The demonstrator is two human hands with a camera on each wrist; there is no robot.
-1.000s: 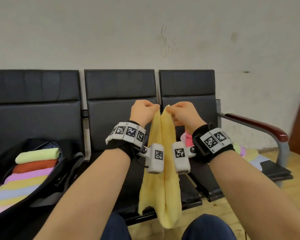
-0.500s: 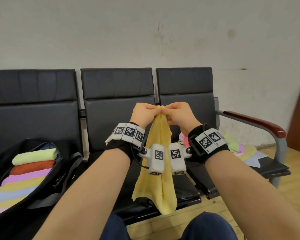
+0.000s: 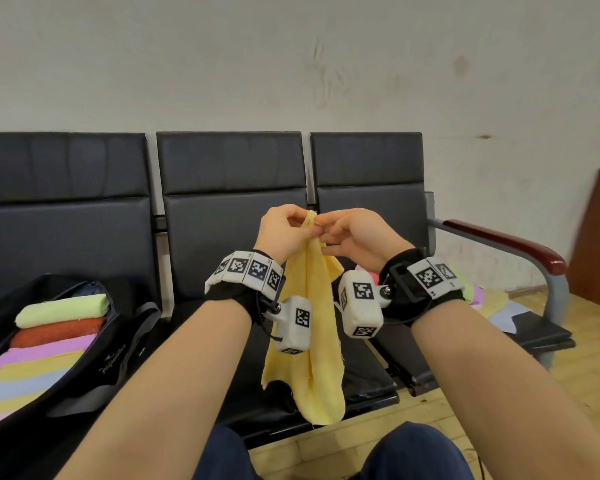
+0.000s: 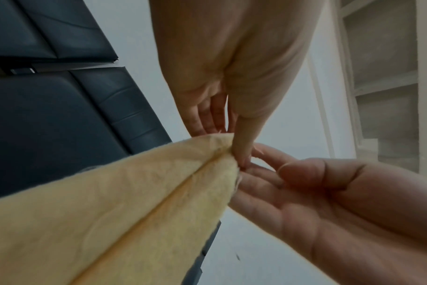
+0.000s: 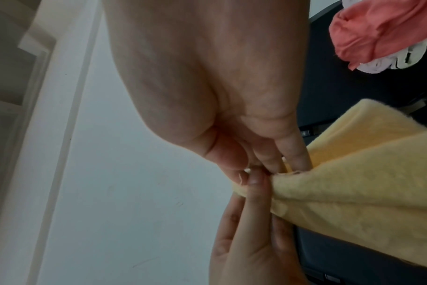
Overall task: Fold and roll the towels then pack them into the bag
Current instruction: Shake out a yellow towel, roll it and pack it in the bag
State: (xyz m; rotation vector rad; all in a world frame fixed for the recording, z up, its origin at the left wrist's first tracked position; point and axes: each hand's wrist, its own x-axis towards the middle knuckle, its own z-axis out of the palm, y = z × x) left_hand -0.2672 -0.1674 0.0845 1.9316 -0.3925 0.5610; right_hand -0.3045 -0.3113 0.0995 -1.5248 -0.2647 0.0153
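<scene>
Left hand (image 3: 284,230) pinches the top corner of a soft yellow terry towel (image 3: 309,344) in the head view, thumb and curled fingers closed on the cloth, while the right hand (image 3: 357,237) meets it from the other side with fingers loosely bent and touching the same edge. That towel hangs doubled lengthwise between the two forearms, in front of the middle seat of a row of black padded waiting chairs (image 3: 232,209), and its lower end dangles just past the seat's front edge. On the left seat lies an open black fabric bag (image 3: 118,358) holding rolled towels (image 3: 59,337) side by side: green, rust, pink, yellow, pale blue and more. On the right seat, behind the right wrist, sits a heap of loose coloured cloths (image 3: 478,296), beside a dark red armrest (image 3: 506,242). From the left wrist camera, the left hand (image 4: 232,73) shows its thumb pressed against the towel's (image 4: 122,212) folded corner, with the other fingers tucked behind the cloth; the right hand (image 4: 329,202) lies palm up below with its fingers reaching to that corner. From the right wrist camera, the right hand (image 5: 219,86) has its fingertips at the gathered towel (image 5: 354,183) edge, though whether they truly grip it I cannot tell; the left hand (image 5: 251,241) comes up from below, thumb on the cloth. A coral pink cloth (image 5: 378,29) shows at the upper right.
</scene>
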